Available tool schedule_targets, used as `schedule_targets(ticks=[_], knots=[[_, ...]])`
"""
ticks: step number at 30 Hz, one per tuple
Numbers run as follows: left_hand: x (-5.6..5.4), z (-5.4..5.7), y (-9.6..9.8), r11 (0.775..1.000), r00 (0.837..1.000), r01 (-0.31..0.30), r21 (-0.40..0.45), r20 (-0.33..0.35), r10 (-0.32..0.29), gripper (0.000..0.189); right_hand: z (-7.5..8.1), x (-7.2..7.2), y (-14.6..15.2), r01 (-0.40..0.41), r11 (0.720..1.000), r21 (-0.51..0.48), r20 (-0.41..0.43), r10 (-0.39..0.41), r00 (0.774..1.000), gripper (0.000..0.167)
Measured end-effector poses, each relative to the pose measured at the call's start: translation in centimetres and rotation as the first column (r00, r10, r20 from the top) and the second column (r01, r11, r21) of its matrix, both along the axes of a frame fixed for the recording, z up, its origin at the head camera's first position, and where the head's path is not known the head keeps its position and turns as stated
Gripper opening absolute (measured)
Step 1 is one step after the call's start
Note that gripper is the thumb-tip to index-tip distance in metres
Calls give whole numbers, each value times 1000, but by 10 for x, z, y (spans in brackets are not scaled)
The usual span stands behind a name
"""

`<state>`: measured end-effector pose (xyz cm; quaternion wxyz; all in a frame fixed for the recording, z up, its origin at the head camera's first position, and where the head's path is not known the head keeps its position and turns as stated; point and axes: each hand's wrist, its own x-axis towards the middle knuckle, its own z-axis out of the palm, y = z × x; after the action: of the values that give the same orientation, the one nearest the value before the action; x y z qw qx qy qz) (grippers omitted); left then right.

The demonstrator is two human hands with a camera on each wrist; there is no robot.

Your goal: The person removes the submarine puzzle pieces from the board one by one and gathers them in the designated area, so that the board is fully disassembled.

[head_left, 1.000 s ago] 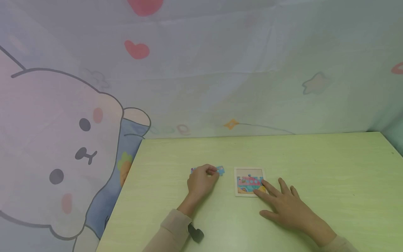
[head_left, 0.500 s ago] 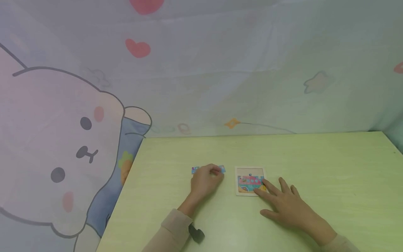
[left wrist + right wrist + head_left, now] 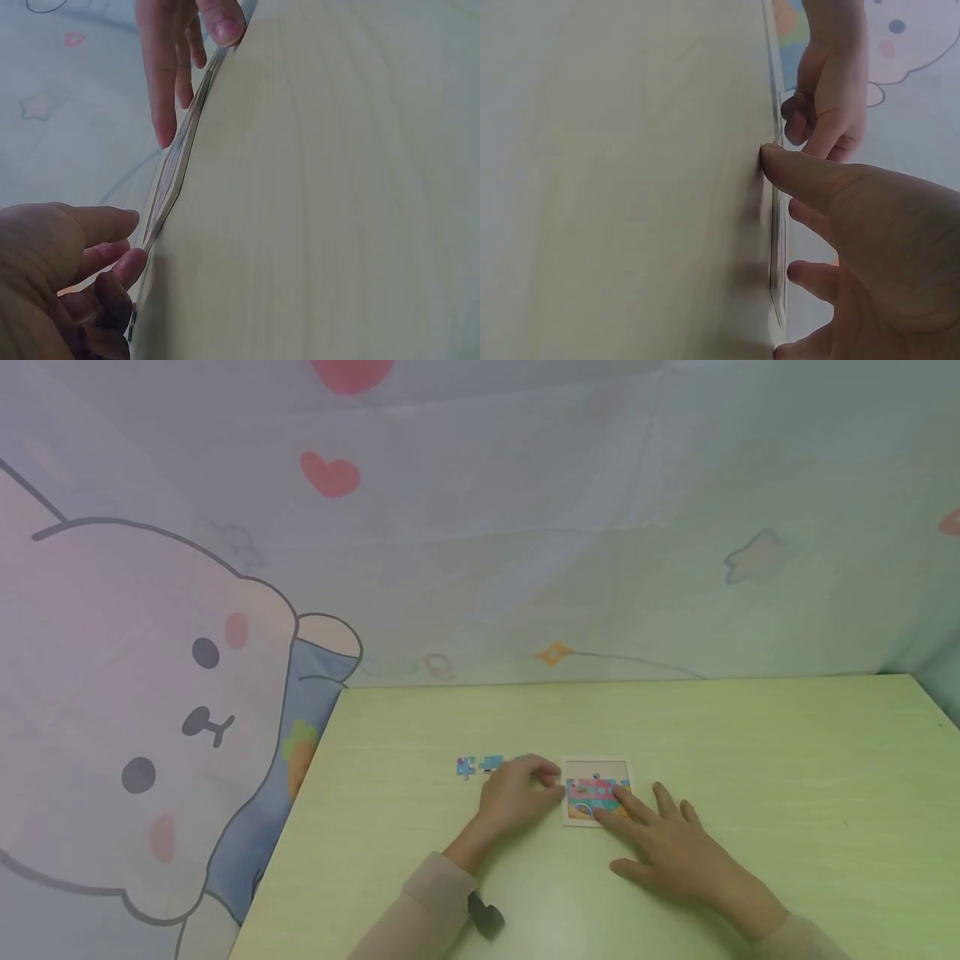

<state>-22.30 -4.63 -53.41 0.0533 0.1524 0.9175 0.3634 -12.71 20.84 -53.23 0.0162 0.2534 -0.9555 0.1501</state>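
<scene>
A small square wooden puzzle frame (image 3: 581, 824) lies on the table, its lower part filled with pink, teal and orange jigsaw pieces (image 3: 588, 792); its upper strip shows bare backing. My left hand (image 3: 517, 789) is at the frame's left edge. Its thumb and index finger are parted with a gap, and the left wrist view shows their tips right by the frame's corner, nothing visible between them. My right hand (image 3: 678, 852) is spread out, with two fingertips resting on the assembled pieces near the right side.
Loose blue jigsaw pieces lie in a row left of the frame: one with a purple patch (image 3: 466, 766), a middle one (image 3: 492, 763), and one mostly behind my left hand (image 3: 522, 758). A printed cloth (image 3: 480, 568) hangs behind the table's far edge.
My left hand has moved right, from over the loose pieces to the frame's left edge, uncovering two of them. My right hand has slid slightly left over the puzzle.
</scene>
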Motion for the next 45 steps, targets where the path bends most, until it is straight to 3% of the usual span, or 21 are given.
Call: schedule_targets(ticks=[6,14,23,45], knots=[[-2,-1,6,999,999,45,-28,22,-45,27,-1,-1,-3,7,1000,-4,13,-7,1000,65],[-4,-2,13,995,996,78,-63,36,-76,31,-1,-3,-11,-2,1000,3,-29,2,1000,67],[-4,1,16,991,996,85,-99,42,-82,29,1,-3,-15,8,1000,23,-27,-7,1000,64],[3,4,14,995,997,75,-68,41,-72,29,3,1,-19,17,999,33,-30,-16,999,64]])
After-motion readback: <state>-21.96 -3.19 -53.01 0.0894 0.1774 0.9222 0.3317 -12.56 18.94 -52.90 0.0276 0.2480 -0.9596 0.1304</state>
